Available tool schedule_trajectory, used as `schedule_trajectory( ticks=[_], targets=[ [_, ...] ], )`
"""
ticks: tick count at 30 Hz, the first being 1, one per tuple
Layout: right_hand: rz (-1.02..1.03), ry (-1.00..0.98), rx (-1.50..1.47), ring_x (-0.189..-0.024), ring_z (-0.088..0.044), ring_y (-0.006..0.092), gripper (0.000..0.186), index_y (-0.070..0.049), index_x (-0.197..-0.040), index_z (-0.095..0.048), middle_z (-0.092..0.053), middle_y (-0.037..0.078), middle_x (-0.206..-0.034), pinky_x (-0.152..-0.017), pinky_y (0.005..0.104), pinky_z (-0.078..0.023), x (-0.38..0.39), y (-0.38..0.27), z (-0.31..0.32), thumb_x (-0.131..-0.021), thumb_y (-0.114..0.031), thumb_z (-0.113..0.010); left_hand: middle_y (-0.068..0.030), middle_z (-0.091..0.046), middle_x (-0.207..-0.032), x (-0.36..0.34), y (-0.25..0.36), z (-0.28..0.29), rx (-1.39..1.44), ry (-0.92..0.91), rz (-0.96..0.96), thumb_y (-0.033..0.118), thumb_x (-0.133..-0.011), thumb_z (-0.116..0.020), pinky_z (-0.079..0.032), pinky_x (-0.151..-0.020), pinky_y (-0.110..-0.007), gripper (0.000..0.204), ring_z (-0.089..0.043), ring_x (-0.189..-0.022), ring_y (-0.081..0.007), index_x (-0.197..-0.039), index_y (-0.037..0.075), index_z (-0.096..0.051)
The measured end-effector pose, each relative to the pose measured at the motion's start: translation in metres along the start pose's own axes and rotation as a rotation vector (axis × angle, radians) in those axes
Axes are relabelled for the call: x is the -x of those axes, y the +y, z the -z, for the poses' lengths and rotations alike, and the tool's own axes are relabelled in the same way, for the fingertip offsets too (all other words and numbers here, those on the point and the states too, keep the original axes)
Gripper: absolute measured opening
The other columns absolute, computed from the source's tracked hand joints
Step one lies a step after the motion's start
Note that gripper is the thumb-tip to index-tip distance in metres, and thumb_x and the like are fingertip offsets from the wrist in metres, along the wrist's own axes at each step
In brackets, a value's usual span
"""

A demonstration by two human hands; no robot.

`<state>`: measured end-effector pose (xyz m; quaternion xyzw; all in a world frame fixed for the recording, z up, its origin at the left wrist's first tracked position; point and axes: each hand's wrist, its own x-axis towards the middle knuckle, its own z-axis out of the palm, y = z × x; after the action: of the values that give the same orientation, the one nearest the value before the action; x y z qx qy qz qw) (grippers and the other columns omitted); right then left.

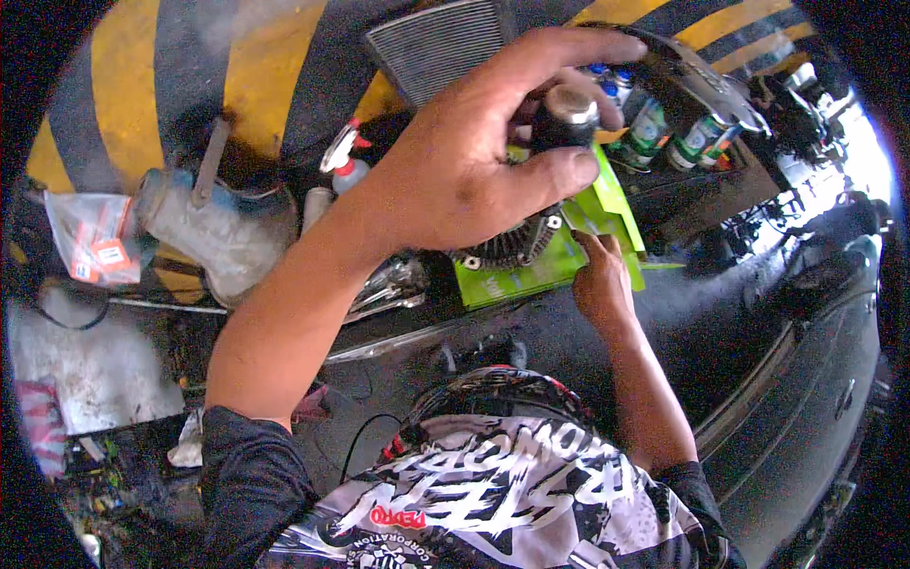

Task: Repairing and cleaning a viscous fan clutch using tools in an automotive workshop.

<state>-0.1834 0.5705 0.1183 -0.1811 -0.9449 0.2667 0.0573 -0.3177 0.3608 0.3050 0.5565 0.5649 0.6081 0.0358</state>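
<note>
The person's patterned shirt [531,493], dark-sleeved with white, grey and red graphics, fills the bottom of the view, and the 2 bare forearms reach up from it. The left hand [469,161] is nearest the camera, raised over the work, its thumb and bent fingers closed partway around a dark cylinder [566,128] with a shiny, rounded metal end facing up; the index finger stretches out beyond it. Partly hidden beneath that hand sits a ribbed metal part [517,248], resting on a bright green package [493,289]. The right hand [604,284], lower and farther off, is at the package's right side, its index finger extended toward the metal part and the others bent; whether it has hold of anything I cannot tell.

Left of the package, metal tools [393,289] lie in a pile beside the left forearm. Beyond that forearm are a spray bottle [349,166] with a red-and-white head, a large grey casing [213,232], and a clear plastic bag [95,237] with orange labels. Past the package to the upper right stand green-and-white containers [646,131]. Farthest, a finned panel [441,47] leans before a yellow-and-black striped surface [194,71].
</note>
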Motion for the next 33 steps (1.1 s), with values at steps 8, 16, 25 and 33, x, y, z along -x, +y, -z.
schedule_trajectory(
  ticks=[8,16,25,33],
  targets=[
    [0.339,0.079,0.326,-0.114,-0.058,0.0409,0.044,-0.006,-0.119,-0.068,-0.060,0.019,-0.123,-0.094,0.0486,-0.051,0.008,-0.008,-0.010,-0.078,0.006,-0.059,-0.0153,-0.072,-0.108,-0.012,0.014,0.017,-0.384,-0.137,-0.133,0.015,-0.084,-0.067,-0.055,-0.086,-0.041,0.032,-0.070,-0.093,-0.0330,-0.115,0.011,-0.072],
    [0.864,-0.318,-0.100,-0.096,-0.062,0.0317,0.031,-0.008,-0.109,-0.068,-0.062,0.013,-0.103,-0.080,0.0447,-0.055,0.048,-0.097,-0.032,-0.078,-0.009,-0.069,-0.0174,-0.073,-0.101,-0.003,0.025,0.027,-0.428,-0.190,0.041,0.017,-0.086,-0.067,-0.054,-0.085,-0.047,0.032,-0.071,-0.091,-0.0345,-0.117,0.011,-0.072],
    [0.923,-0.704,0.345,-0.120,-0.061,0.0372,0.032,-0.002,-0.112,-0.072,-0.067,0.018,-0.121,-0.100,0.0488,-0.052,0.007,-0.199,-0.192,-0.094,-0.021,-0.053,-0.0204,-0.071,-0.112,0.001,0.010,0.021,-0.344,-0.113,-0.145,0.013,-0.089,-0.068,-0.054,-0.088,-0.048,0.038,-0.069,-0.101,-0.0405,-0.127,0.011,-0.065],
    [1.021,-0.125,0.227,-0.083,-0.075,0.0324,0.021,-0.008,-0.080,-0.078,-0.076,0.015,-0.086,-0.073,0.0461,-0.060,0.000,-0.168,-0.270,-0.085,-0.022,-0.064,-0.0176,-0.070,-0.116,-0.005,0.000,0.009,-0.185,-0.125,-0.208,0.013,-0.092,-0.067,-0.055,-0.086,-0.045,0.043,-0.068,-0.101,-0.0390,-0.135,0.010,-0.060]
  ],
)
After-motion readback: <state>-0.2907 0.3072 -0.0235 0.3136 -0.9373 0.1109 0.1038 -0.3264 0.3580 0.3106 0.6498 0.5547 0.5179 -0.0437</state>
